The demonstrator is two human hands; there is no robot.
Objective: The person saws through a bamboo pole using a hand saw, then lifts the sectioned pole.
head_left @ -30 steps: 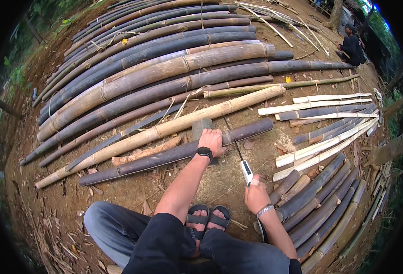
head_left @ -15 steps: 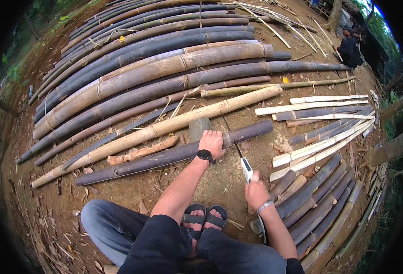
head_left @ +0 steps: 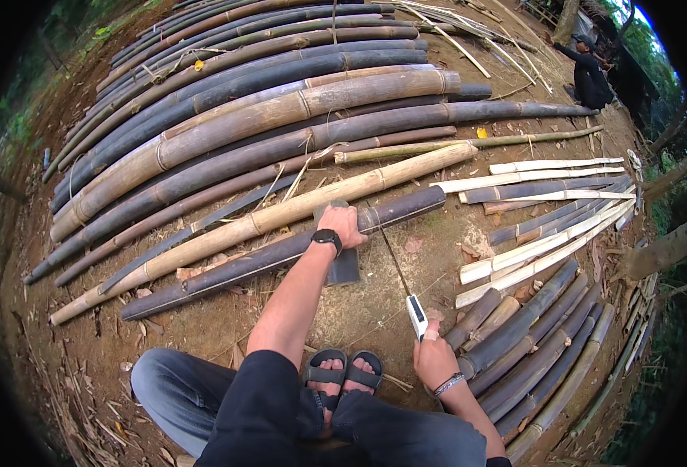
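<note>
A dark bamboo pole [head_left: 234, 272] lies crosswise in front of me, over a short dark support piece [head_left: 343, 268]. My left hand [head_left: 343, 224] grips the pole from above, near its right part. My right hand [head_left: 435, 358] is closed round the white-and-black handle of a handsaw [head_left: 395, 261]. The saw's thin blade slants up to the pole and meets it just right of my left hand. Whether the blade has cut into the bamboo, I cannot tell. Just beyond lies a longer tan bamboo pole [head_left: 285, 217].
Long bamboo poles [head_left: 242, 128] lie in rows farther off. Pale split strips [head_left: 514, 253] fan out at the right, above short dark bamboo lengths [head_left: 530, 342]. My sandalled feet [head_left: 343, 370] are close below the saw. A person in dark clothing [head_left: 591, 82] crouches at far right.
The dark pole has shifted away from me, baring the support's near end and covering part of a rough wood piece. The saw and my right hand have drawn back toward me.
</note>
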